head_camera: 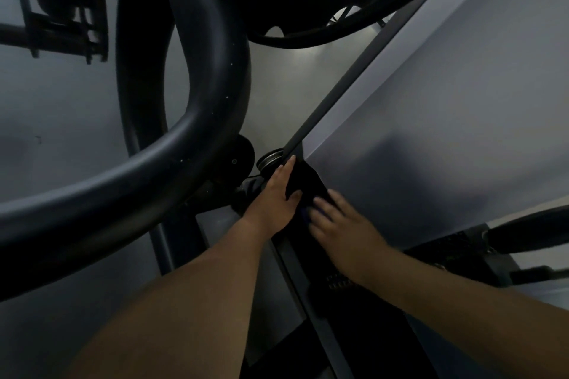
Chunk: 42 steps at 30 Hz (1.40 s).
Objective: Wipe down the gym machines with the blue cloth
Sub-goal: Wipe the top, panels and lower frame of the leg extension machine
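The scene is dim. The cloth [308, 186] looks almost black, with a blue bit showing near my right fingers, and lies draped over the low end of a slanted dark bar [345, 83] of the gym machine. My left hand [277, 197] holds the cloth, thumb on one side and fingers stretched along the bar on the other. My right hand [338, 221] lies on the cloth's lower part with fingers spread and fairly straight.
A thick curved black frame tube [191, 144] sweeps across the left and centre. A pedal assembly [70, 18] hangs at the top left. A round metal disc [271, 158] sits beside the bar's base. More machine parts [492, 243] lie at the right, on grey flooring.
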Available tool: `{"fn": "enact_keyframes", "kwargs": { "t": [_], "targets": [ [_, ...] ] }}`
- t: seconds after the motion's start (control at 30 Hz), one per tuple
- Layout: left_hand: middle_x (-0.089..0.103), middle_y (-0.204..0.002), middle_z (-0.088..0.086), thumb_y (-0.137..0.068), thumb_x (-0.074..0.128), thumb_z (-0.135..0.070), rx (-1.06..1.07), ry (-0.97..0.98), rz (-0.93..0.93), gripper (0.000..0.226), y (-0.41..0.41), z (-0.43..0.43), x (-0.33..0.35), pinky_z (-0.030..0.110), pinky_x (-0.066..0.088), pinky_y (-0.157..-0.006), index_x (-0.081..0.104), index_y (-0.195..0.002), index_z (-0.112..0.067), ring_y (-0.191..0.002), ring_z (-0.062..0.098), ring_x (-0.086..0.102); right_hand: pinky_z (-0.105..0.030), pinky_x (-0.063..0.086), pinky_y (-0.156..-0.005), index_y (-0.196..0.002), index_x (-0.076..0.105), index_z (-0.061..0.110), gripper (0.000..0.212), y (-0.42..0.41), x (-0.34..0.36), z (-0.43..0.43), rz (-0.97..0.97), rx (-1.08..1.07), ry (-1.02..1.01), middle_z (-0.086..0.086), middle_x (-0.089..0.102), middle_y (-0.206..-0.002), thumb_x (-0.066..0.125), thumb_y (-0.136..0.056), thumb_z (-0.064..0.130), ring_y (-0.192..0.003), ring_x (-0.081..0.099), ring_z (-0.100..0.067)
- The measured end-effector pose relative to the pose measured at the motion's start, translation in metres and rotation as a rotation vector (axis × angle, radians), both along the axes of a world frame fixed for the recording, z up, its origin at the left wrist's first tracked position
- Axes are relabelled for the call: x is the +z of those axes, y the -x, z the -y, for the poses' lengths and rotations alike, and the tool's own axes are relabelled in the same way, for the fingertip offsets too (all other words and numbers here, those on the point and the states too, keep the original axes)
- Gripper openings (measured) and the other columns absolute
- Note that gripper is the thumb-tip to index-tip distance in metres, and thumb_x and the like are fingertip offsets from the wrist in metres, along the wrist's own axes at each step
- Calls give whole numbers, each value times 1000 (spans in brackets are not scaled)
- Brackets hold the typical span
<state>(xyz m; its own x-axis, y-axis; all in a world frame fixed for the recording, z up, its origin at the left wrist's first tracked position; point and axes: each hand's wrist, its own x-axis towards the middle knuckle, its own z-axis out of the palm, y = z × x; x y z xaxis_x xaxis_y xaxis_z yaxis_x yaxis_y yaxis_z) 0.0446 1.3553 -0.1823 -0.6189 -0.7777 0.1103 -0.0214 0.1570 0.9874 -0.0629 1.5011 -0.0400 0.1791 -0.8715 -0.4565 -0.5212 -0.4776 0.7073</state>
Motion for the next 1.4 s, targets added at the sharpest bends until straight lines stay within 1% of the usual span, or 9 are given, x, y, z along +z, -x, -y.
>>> {"fn": "enact_keyframes", "kwargs": {
  "t": [0.17,0.37,0.5,0.7,0.87,1.03,1.17,1.3,1.4],
  "targets": [
    [12,-182,-6,-104,60,-35,45,269,442,94,-17,6,8,68,10,-132,-4,-171,-47,-168,34,6,-68,-1,-131,-148,63,10,64,-1,9,18,58,-12,131,-19,52,-162,23,-102,27,-159,35,-43],
    [-18,-182,4,-109,49,-47,133,323,731,91,-44,25,10,66,-11,-129,-16,-171,-36,-166,38,-19,-65,-14,-130,-155,57,13,77,2,-2,16,52,-15,35,-20,40,-170,6,-99,29,-162,26,-44],
    [-27,-179,7,-111,43,-47,79,364,873,87,-54,30,14,66,-12,-128,-20,-171,-36,-163,41,-27,-67,2,-131,-149,62,12,69,3,3,30,63,-22,124,-21,46,-166,17,-99,28,-159,33,-45],
    [-27,-179,8,-109,41,-47,65,425,955,86,-59,40,8,65,-13,-129,-18,-171,-34,-164,37,-28,-63,-3,-130,-123,81,17,51,8,-28,33,-1,113,-13,-14,72,-139,36,-99,28,-141,59,-42],
    [-30,-178,8,-110,41,-48,37,426,974,87,-59,43,4,66,-12,-131,-19,-171,-32,-163,37,-30,-66,-26,-123,-157,54,16,59,-9,-1,74,-48,28,214,-15,36,-173,27,-107,34,-165,19,-43],
    [-31,-178,8,-106,48,-46,22,467,1011,95,-62,44,-1,65,-8,-132,-17,-172,-26,-164,38,-29,-66,2,-132,-131,77,17,52,2,-34,64,-1,25,-7,-13,66,-149,34,-105,30,-150,50,-40],
    [-31,-178,8,-108,46,-44,17,499,1032,91,-65,46,-5,64,-5,-133,-12,-174,-21,-164,37,-29,-69,-12,-129,-150,63,16,68,-3,-18,84,40,29,201,-15,45,-168,16,-103,30,-161,30,-44],
    [-32,-177,10,-108,49,-42,23,536,1076,90,-66,44,-8,65,-4,-133,-7,-175,-19,-163,39,-29,-63,-36,-117,-165,41,12,60,-16,-32,81,-59,30,7,-15,18,-179,17,-112,27,-166,6,-43],
    [-31,-178,10,-107,51,-40,16,524,1081,91,-64,44,-5,65,-4,-133,-6,-174,-18,-163,39,-29,-65,-35,-116,-164,42,14,54,-20,-36,102,-36,-33,33,-15,25,-177,22,-115,28,-167,7,-42]
  ]
}}
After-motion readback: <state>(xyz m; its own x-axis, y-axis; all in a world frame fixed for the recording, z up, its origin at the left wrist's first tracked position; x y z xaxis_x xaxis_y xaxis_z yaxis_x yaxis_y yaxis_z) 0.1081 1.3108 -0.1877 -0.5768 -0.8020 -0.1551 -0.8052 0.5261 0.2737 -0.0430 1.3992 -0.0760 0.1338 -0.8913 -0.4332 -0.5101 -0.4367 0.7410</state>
